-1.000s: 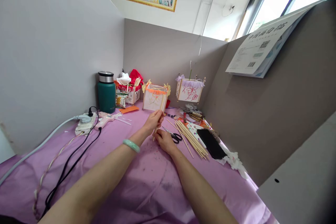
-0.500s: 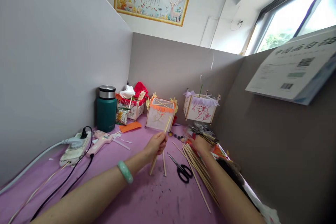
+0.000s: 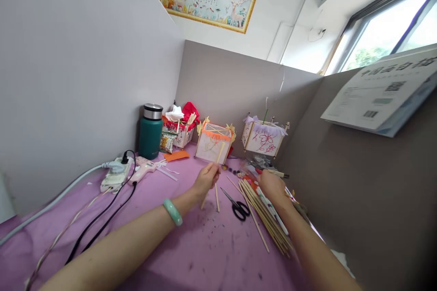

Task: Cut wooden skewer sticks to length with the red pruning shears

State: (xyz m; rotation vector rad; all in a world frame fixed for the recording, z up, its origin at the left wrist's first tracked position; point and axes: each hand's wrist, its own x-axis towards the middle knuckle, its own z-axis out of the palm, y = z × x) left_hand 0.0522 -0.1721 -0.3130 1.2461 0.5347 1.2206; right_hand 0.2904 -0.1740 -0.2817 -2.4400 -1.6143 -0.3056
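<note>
Head view: the person's left hand [image 3: 205, 180] is closed around thin wooden sticks [image 3: 217, 198], which stand nearly upright at about 12 o'clock, their upper ends rising in front of a paper lantern [image 3: 213, 143] with an orange fringe. A jade bangle [image 3: 172, 212] sits on that wrist. The right hand [image 3: 271, 186] hangs at about 1 o'clock above a loose bundle of bamboo sticks [image 3: 262, 218] and a jumble of small craft bits; its fingers curl downward, but whether they are apart or clamped on something cannot be told from this angle. Black-handled scissors [image 3: 238, 208] lie between and just below the hands, on the purple cloth of the desk [image 3: 170, 254]. A second lantern [image 3: 262, 138] with lilac trim stands farther off at about 1 o'clock. A pink glue gun [image 3: 143, 173] lies at about 11 o'clock beside a power strip [image 3: 116, 175], near a green flask [image 3: 150, 132]. The step in hand looks like gathering sticks rather than joining them, as the glue gun lies untouched. The next move calls for a steady left-hand hold while the right hand settles on what it needs from the pile.
</note>
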